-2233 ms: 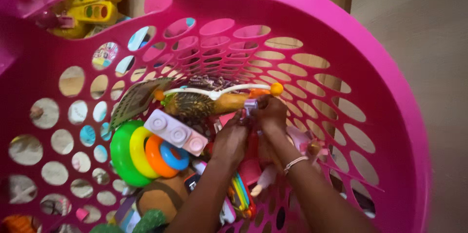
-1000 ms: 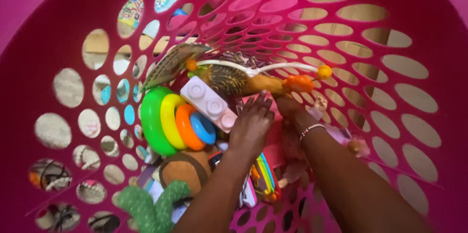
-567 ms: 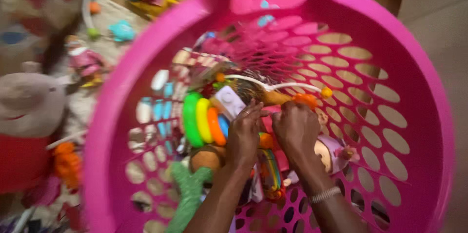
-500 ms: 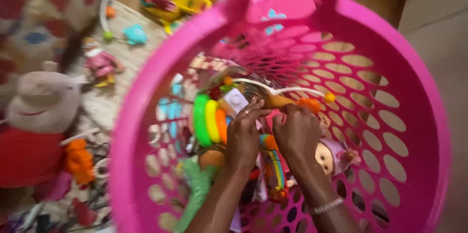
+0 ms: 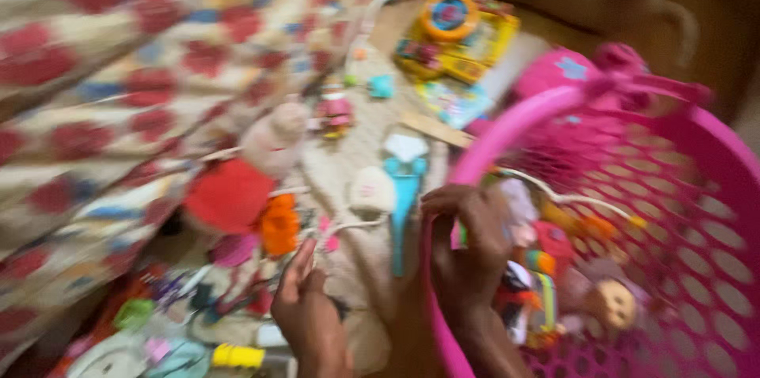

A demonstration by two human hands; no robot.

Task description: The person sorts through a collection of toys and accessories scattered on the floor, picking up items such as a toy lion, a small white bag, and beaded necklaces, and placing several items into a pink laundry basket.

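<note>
Pink basket [image 5: 633, 132] rim under right hand [image 5: 467, 251]; left hand [image 5: 305, 307] outside.

Yellow toy console [image 5: 457, 36], teal brush [image 5: 405, 188], red-flowered cloth [image 5: 119, 69] alongside.

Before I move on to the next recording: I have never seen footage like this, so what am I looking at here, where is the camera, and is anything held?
There is no machine here: this is a person with two bare hands, filmed by a camera worn on the head and looking down. The picture is blurred by motion.

On the right stands a pink plastic basket with holes in its wall. Inside lie toys, among them a doll.

The right hand is at the basket's near rim; it seems to grip the rim, though the blur makes that unsure. The left hand is outside the basket, over the scattered toys on the floor, fingers out, holding nothing that I can see.

On the floor lie a pale stuffed toy in red, a yellow toy with an orange ring and smaller pieces. A red-patterned cloth fills the left.
</note>
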